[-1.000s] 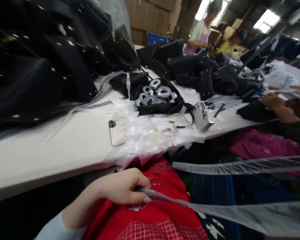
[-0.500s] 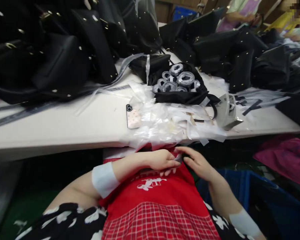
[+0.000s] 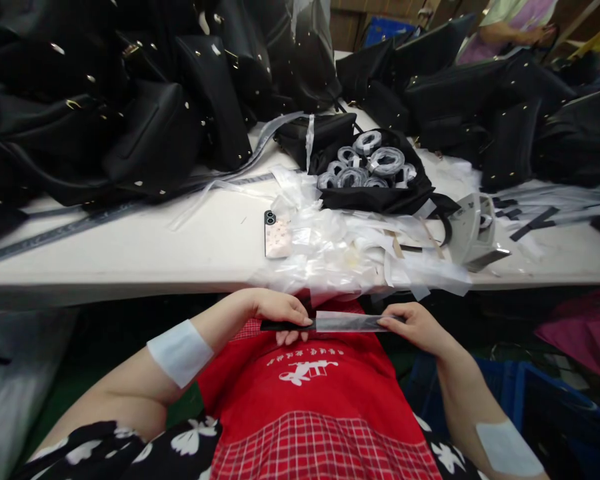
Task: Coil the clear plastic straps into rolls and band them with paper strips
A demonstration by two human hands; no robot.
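Now holding strip (image 3: 274, 326) straight and level between left hand (image 3: 280, 308) and right hand (image 3: 423, 325). Placed on the body side of phone (image 3: 279, 237), running from just in front of phone out to phone's right, across the top of apron (image 3: 350, 373).

Changed since half a second ago: gone from hands close together, with fingers nearly meeting, to hands set apart with strip spanning the gap. A second ago, only left hand in frame near apron, pinching long film that trailed off right; now down to a short clear length of film (image 3: 347, 322) around part of strip. Can't tell if same piece.

With left hand, gripping the bare black end: mostly closed, thumb on top, fingertips showing underneath. With right hand, pinching the film-covered end between thumb and fingers, little gap; can't see the palm side.

Judged from this, now working on one piece with both hands, with film seated over only part. Seems steady, no slack visible.

Around phone: to its right and touching or nearly so, scraps (image 3: 325, 247); beyond and right, coils (image 3: 375, 162); farther right, grey tool (image 3: 473, 233); beyond and left, bags (image 3: 155, 133). Beneath phone, white table (image 3: 205, 250).
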